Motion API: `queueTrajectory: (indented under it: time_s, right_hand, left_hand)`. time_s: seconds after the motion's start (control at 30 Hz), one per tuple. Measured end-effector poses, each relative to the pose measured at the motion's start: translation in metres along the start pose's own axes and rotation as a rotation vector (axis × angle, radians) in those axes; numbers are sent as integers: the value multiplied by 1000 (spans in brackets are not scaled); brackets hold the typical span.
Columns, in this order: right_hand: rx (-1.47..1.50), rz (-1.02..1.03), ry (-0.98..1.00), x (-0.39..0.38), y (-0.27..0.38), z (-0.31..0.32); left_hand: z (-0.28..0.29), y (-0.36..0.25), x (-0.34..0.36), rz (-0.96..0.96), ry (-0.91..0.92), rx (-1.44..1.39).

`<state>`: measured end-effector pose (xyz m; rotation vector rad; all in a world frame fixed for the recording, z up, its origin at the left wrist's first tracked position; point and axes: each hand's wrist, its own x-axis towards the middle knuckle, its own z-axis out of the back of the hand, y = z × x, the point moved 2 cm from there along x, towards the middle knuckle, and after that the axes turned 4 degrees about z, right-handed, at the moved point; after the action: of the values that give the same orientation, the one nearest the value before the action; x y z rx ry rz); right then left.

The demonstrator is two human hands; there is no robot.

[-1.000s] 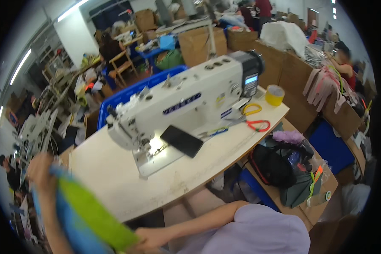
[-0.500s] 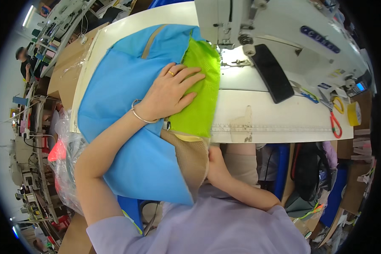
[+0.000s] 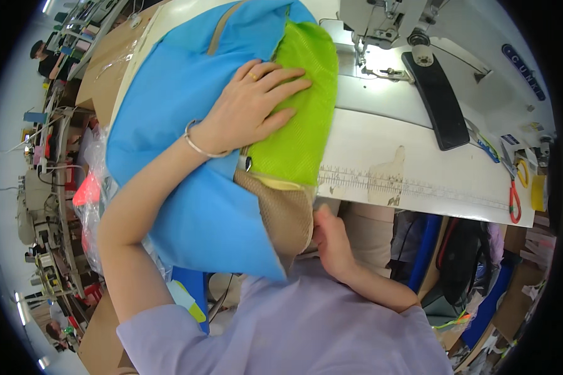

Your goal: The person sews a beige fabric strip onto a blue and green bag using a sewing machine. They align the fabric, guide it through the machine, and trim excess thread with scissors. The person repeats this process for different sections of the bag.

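The cloth (image 3: 169, 100) is lying on the left part of the table (image 3: 356, 150), its lower end hanging past the near edge toward the lap. Its green panel (image 3: 316, 119) is facing the machine (image 3: 497, 81), with the long axis running roughly away from the person, and its right edge is passing just left of the needle area (image 3: 361, 59), close beside it but apart. The left hand (image 3: 244, 115) is resting palm down across the seam of blue and green, its fingers spreading open over the green and gripping nothing; they are pointing rightward, so the needle area is lying ahead of them and a little farther from the person. The right hand (image 3: 334, 244) is staying low, beyond the table's near edge, touching the border of the tan mesh (image 3: 284, 215); its fingers are partly hiding behind that border, so I cannot tell whether they are pinching it. Of the two, the left hand is sitting nearer the needle area, while the right is nearer the panel's bottom corner. A phone (image 3: 441, 106) is lying just right of the needle area, and scissors (image 3: 514, 200) are resting farther right.
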<state>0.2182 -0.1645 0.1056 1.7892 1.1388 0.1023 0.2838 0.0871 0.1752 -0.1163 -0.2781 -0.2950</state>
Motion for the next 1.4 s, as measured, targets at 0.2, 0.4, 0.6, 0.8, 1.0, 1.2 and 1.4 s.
queueTrajectory:
  time_s: [0.2,0.4,0.6,0.8,1.0,1.2,1.4]
  right_hand:
    - [-298,-6,229,2,-18,-12]
    - [-314,49,156,-4,-18,-8]
    - [-200,36,162,-12,1,-1]
    - [-49,-32,234,-7,21,10]
    - [6,-52,189,-1,40,14]
    - [-8,-57,209,-1,40,15]
    - [-24,-52,199,1,36,15]
  left_hand:
    - [-2,33,21,17,69,187]
    - [-2,-18,22,52,201,-106]
    - [-23,4,46,86,129,-129]
    - [-45,24,89,4,119,-103]
    - [-40,21,135,112,394,-48]
    - [-41,24,138,115,331,-176]
    - [-37,25,136,125,316,-203]
